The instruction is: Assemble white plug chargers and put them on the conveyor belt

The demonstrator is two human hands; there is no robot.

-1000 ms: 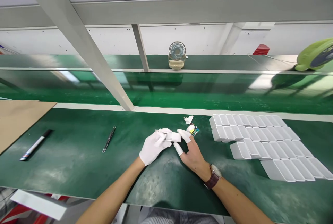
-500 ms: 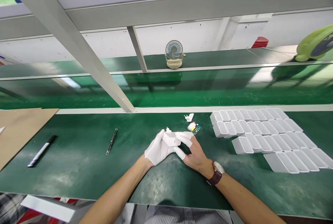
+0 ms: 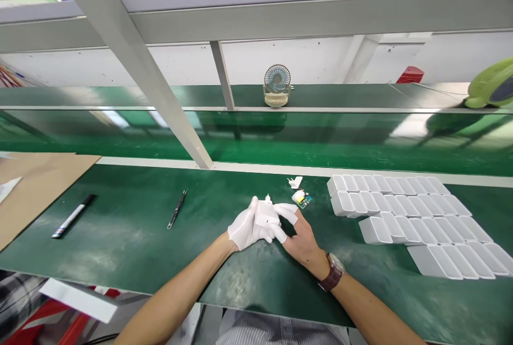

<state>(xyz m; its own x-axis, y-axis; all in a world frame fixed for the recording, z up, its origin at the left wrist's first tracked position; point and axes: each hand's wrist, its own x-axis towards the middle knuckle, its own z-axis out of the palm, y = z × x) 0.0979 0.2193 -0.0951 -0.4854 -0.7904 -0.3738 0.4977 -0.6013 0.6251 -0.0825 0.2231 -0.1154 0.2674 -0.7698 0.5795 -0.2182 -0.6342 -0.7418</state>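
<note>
My left hand (image 3: 246,227), in a white glove, is closed round a small white plastic charger housing (image 3: 265,214) low over the green mat. My right hand (image 3: 300,235) has white finger cots on thumb and forefinger and pinches the same housing from the right. A brown wristwatch (image 3: 331,275) sits on my right wrist. Just beyond my hands lie a small circuit board (image 3: 301,197) with a yellow part and a white plug piece (image 3: 295,182).
Rows of white empty housings (image 3: 404,216) lie on the mat at the right. Black tweezers (image 3: 177,209) and a marker pen (image 3: 73,216) lie to the left, beside a cardboard sheet (image 3: 36,184). A small fan (image 3: 276,85) stands on the far shelf. A slanted grey beam (image 3: 136,67) crosses overhead.
My hands have drawn closer together around the white housing, and it has been turned so a prong points up. The head view shifted slightly.
</note>
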